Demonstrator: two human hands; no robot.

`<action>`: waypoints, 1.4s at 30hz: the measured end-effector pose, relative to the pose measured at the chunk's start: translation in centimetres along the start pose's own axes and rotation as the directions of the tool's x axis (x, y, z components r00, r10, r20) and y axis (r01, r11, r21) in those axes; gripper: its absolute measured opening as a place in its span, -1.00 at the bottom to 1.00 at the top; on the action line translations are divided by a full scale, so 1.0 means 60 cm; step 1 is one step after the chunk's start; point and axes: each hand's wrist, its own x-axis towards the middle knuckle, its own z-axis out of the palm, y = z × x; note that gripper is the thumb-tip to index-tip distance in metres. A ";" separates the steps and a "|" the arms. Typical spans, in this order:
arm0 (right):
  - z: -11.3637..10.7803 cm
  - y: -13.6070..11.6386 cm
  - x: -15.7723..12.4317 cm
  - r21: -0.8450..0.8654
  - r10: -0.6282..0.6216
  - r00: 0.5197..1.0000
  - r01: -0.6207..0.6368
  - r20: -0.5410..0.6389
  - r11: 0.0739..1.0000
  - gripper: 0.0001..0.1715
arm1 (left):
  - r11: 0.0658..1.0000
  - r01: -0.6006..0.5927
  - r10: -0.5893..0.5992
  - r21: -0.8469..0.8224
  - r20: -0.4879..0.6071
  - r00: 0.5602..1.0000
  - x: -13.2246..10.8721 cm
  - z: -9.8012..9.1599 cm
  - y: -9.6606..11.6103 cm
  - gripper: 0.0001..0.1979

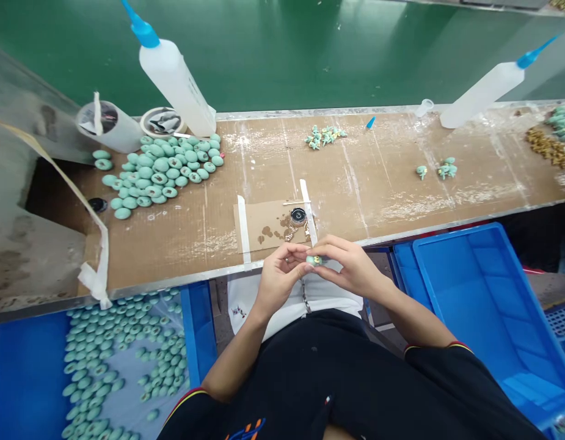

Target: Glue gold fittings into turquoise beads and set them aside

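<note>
Black sleeves with red-and-yellow trim (440, 349) and a black top (319, 379) fill the bottom of the frame, above a white cloth (255, 302). Both hands hold a narrow pinch: the left hand (280, 278) and right hand (350, 263) grip a small pale-green piece (315, 261) between them, just in front of a taped cardboard patch (259, 227), most of its detail hidden by the fingers. On the patch sit brown stains (268, 233) and a round tin (298, 216) with dark contents. Left of the patch lies a heap of teal ovals (158, 168); nearer the camera on that side, a blue tray (35, 366) holds more, cut off by the frame. Right of the patch stands a blue crate (488, 324). Beyond the patch, a squeeze bottle (176, 85) and another (484, 95), both blue-nozzled, lean across a scuffed brown bench (369, 177). Past it shines a green surface (264, 49), hard to make out.
</note>
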 end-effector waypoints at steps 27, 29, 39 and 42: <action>-0.288 0.386 -0.022 -0.088 0.299 0.273 -0.855 -0.915 0.511 -0.36 | 0.702 0.203 0.462 0.682 -0.653 0.600 0.039 -0.293 0.082 -0.82; -0.283 0.381 -0.020 -0.083 0.274 0.255 -0.855 -0.927 0.513 -0.28 | 0.675 0.274 0.483 0.685 -0.691 0.538 0.053 -0.317 0.103 -0.75; -0.220 0.328 0.053 -0.286 0.250 0.524 -0.737 -0.814 0.613 -0.34 | 0.601 0.416 0.437 0.682 -0.717 0.544 0.092 -0.349 0.136 -0.79; -0.187 0.338 0.100 -0.356 0.222 0.664 -0.617 -0.714 0.701 -0.51 | 0.701 0.330 0.406 0.632 -0.734 0.544 0.081 -0.341 0.136 -0.81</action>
